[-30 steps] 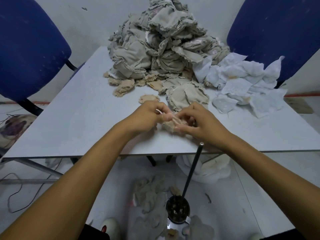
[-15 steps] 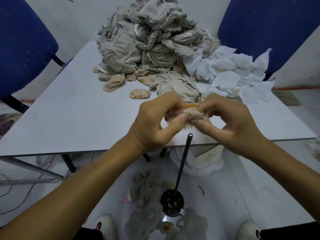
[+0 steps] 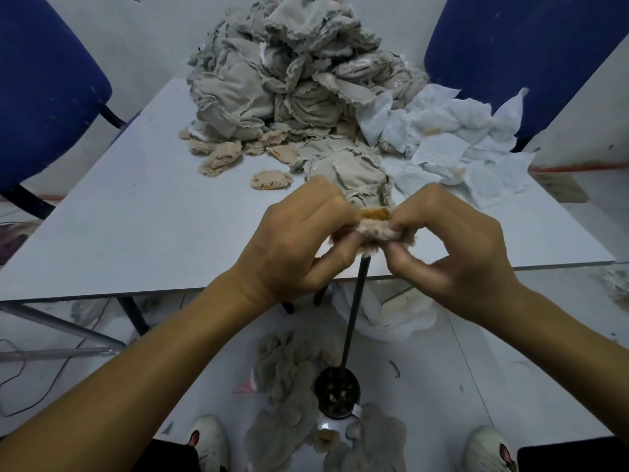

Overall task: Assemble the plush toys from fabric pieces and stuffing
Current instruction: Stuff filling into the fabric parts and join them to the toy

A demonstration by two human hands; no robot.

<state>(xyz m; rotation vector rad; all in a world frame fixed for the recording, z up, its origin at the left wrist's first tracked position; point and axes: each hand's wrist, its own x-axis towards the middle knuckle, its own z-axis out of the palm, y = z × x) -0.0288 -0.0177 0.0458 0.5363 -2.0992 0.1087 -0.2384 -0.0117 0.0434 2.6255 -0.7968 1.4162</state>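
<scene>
Both my hands are on the small plush piece (image 3: 377, 229), held in the air over the near edge of the tabletop (image 3: 143, 233). Left hand (image 3: 299, 243) pinches its left end, fingers curled; right hand (image 3: 452, 247) pinches the right end the same way. The piece is pinkish fuzz outside with an orange strip showing along the top. A black rod (image 3: 354, 311) comes up from a round dark base (image 3: 337, 390) on the floor, and its tip sits right under the piece (touching or not, can't tell). Far side of the tabletop: big heap of grey fabric shells (image 3: 292, 66), white fabric squares (image 3: 452, 144) to its right, a few tan fuzzy pieces (image 3: 272, 179) in front. Grey stuffing clumps (image 3: 289, 376) on the floor by my shoes. Blue chairs (image 3: 44, 83) on both sides.
</scene>
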